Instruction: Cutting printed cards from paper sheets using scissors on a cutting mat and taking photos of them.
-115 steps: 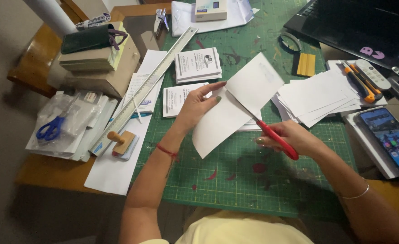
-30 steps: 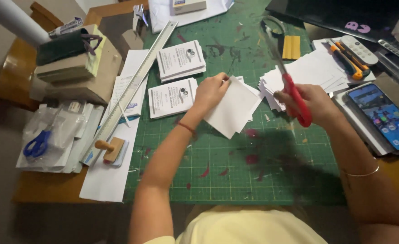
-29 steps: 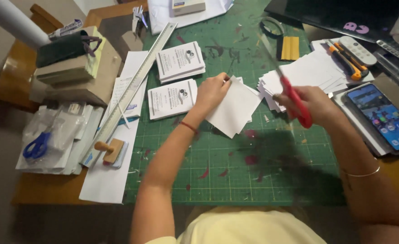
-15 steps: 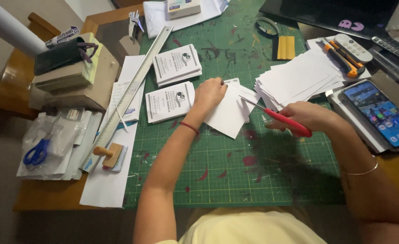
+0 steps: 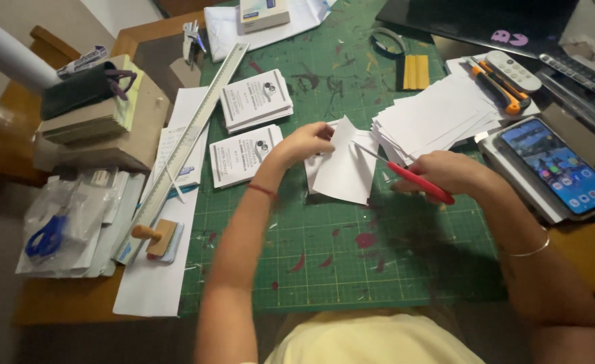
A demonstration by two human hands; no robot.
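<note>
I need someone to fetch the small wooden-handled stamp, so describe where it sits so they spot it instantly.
Start at the green cutting mat and go to its left edge, where the long metal ruler runs diagonally. The wooden-handled stamp lies at the ruler's near end on white paper, the only wooden thing there, right of the blue-handled scissors.

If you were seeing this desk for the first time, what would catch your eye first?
At the centre, over the green cutting mat, the left hand holds up a white sheet of paper while the right hand works red-handled scissors into it. Behind lies a fanned stack of white cards, with a lit phone at right.
</note>
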